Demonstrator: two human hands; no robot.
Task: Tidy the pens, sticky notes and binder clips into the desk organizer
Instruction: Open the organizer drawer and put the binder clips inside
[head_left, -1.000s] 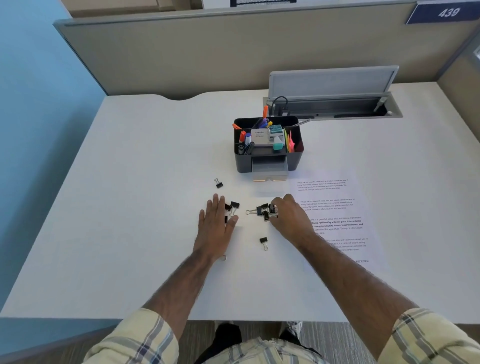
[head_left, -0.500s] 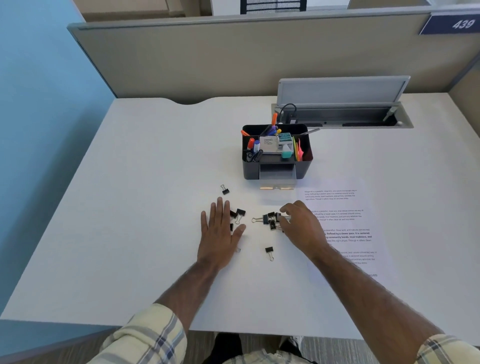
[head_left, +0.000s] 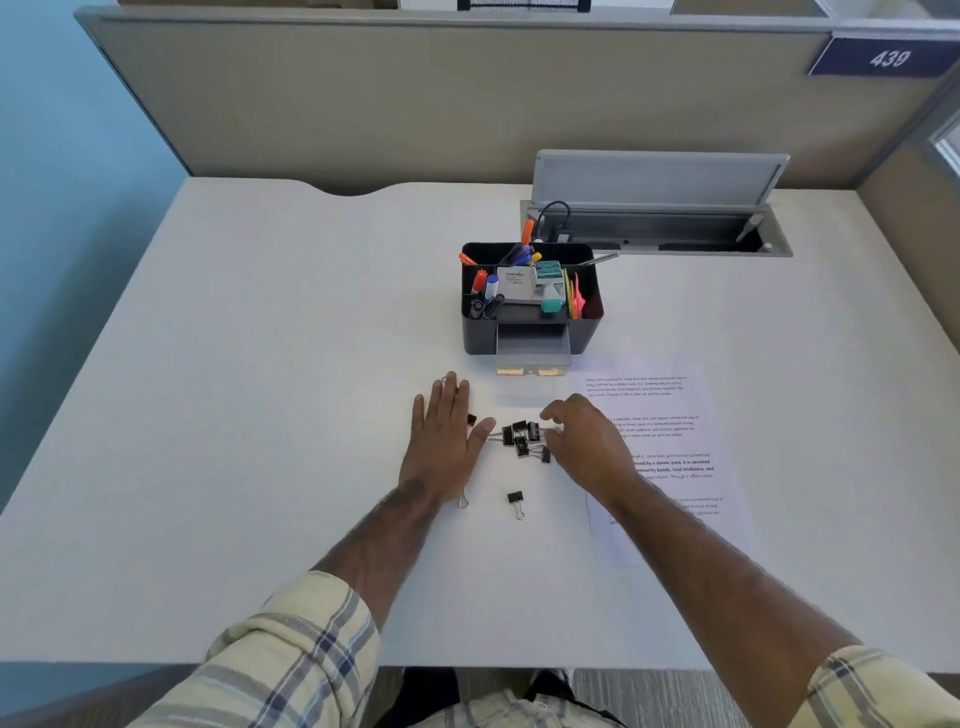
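Observation:
Several black binder clips (head_left: 521, 439) lie in a small pile on the white desk (head_left: 249, 415). My right hand (head_left: 589, 441) is cupped against the pile's right side, fingertips touching the clips. Flat on the desk left of the pile rests my left hand (head_left: 444, 441), its thumb pointing at the clips. One clip (head_left: 471, 419) peeks out beside its fingers, and a wire handle shows at its fingertips. A single clip (head_left: 515, 500) lies nearer to me. The black desk organizer (head_left: 587, 332) stands behind, holding pens and sticky notes, its small front drawer (head_left: 532, 349) pulled open.
A printed sheet of paper (head_left: 670, 447) lies under and right of my right forearm. An open cable hatch (head_left: 654, 228) with a raised lid sits behind the organizer. A beige partition closes off the desk's far edge.
My left hand has slid forward over the lone clip that lay further out. My right hand has opened a little beside the pile. The two hands are closer together around the clips.

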